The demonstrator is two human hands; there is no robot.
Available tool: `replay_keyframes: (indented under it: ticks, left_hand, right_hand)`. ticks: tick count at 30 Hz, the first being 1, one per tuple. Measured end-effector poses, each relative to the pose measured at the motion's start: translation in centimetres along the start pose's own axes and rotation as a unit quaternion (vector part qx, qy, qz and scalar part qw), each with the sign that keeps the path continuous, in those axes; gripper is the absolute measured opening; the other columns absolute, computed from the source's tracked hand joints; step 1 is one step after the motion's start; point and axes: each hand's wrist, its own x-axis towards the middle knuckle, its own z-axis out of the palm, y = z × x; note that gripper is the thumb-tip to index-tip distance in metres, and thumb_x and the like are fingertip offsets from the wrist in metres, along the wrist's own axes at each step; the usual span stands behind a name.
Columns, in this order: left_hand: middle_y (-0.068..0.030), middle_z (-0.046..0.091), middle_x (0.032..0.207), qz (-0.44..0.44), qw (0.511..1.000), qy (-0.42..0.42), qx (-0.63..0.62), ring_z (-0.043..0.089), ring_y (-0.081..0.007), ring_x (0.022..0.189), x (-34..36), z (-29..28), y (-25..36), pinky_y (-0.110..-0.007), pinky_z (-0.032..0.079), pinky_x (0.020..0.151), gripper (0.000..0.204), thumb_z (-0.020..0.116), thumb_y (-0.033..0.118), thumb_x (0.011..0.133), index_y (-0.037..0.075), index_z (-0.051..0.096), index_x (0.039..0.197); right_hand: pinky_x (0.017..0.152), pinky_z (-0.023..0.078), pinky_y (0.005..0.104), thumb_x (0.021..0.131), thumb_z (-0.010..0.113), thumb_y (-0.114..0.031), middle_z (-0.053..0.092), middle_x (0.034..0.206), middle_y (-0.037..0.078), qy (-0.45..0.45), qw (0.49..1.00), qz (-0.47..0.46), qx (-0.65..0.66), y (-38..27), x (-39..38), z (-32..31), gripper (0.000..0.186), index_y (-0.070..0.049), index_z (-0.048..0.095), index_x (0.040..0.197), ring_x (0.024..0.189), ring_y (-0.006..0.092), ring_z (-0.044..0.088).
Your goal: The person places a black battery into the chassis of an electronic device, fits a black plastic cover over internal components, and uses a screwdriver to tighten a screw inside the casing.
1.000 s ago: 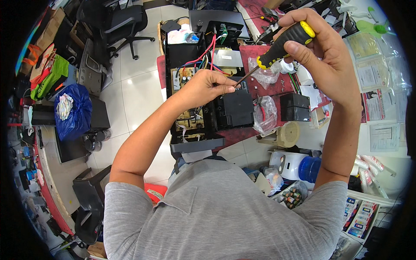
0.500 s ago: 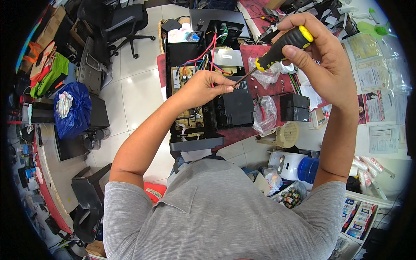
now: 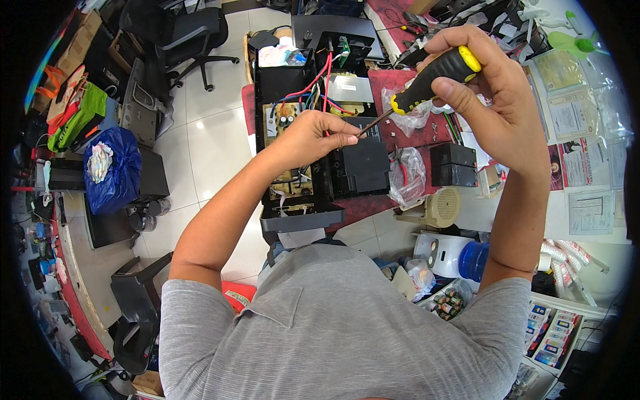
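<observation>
Black and yellow, the screwdriver (image 3: 433, 83) sits in the right hand (image 3: 500, 120), fingers curled round its handle. The left hand (image 3: 310, 137) pinches its tip, finger and thumb closed; maybe something tiny too, hard to tell. It looks like lining up the tip above the open black case (image 3: 322, 190); next calls for steady hands. Red cloth (image 3: 363, 208) covers the table; pale floor tiles (image 3: 213, 147) and an office chair (image 3: 193, 27) lie left.

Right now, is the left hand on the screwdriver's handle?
No, the right hand holds the handle, and the left hand is by the shaft.
</observation>
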Motion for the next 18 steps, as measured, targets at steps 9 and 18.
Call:
replay_keyframes:
  ticks: [9, 18]
  left_hand:
    - [-0.0065, 0.075, 0.098, 0.014, 1.000, 0.017, -0.017, 0.069, -0.0114, 0.092, 0.09, 0.24, -0.56, -0.026, 0.055, 0.084, 0.019, 0.072, 0.012, 0.095, 0.003, 0.077, 0.111]
    - [-0.0065, 0.075, 0.098, 0.020, 1.000, 0.015, -0.011, 0.069, -0.0113, 0.092, -0.06, 0.30, -0.02, -0.026, 0.055, 0.083, 0.019, 0.072, 0.012, 0.094, 0.003, 0.077, 0.110]
  right_hand:
    - [0.078, 0.057, 0.0249, 0.096, 0.066, -0.008, 0.068, 0.104, 0.008, 0.006, 1.000, -0.023, -0.008, -0.07, -0.13, 0.19, 0.028, -0.001, 0.060, 0.122, 0.095, 0.0124, 0.068]
    - [0.078, 0.057, 0.0260, 0.096, 0.066, -0.007, 0.068, 0.104, 0.009, 0.007, 1.000, -0.012, 0.012, -0.21, -0.49, 0.04, 0.027, -0.001, 0.059, 0.121, 0.092, 0.0126, 0.068]
